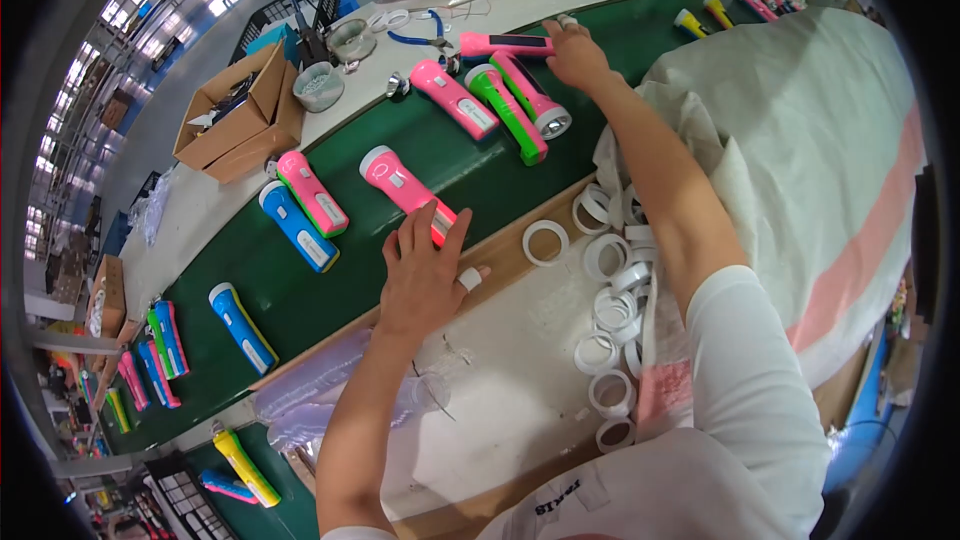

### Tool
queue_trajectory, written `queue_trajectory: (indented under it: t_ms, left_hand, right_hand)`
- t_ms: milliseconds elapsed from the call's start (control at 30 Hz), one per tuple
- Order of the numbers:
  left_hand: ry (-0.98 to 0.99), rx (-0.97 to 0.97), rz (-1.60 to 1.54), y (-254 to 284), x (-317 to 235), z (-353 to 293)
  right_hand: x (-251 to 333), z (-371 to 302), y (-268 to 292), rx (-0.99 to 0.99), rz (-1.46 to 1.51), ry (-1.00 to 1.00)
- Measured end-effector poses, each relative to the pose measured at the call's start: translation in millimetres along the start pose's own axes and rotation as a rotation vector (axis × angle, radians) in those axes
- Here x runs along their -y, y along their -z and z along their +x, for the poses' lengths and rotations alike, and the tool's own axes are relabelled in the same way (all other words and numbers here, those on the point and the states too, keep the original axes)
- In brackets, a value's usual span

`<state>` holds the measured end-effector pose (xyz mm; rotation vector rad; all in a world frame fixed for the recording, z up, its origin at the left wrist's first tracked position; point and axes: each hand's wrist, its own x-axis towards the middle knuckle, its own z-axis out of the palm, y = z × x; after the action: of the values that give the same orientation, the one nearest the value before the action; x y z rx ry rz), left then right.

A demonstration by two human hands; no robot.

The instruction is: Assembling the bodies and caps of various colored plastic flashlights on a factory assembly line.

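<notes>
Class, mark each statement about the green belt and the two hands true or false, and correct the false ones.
1. The left hand rests on a pink flashlight. True.
2. The right hand grips a blue flashlight. False: it reaches to a pink one.
3. White rings lie piled beside the belt. True.
4. The belt is red. False: it is green.
5. A green flashlight lies between pink ones. True.
</notes>
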<state>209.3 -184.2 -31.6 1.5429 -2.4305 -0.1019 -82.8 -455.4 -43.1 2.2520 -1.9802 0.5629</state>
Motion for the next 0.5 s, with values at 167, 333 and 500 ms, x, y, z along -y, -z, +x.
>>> queue_trajectory:
  t_ms: [167,333,500]
  left_hand:
    - [0.045,0.044,-0.059,0,-2,12]
    - [0.081,0.085,-0.095,8,1,12]
    - [0.094,0.069,-0.106,8,1,14]
  right_hand:
    - [-11,36,-45,0.015,-0.033,0.08]
    - [12,38,-31,0.176,-0.088,-0.036]
    - [59,46,-2,0.014,0.387,-0.023]
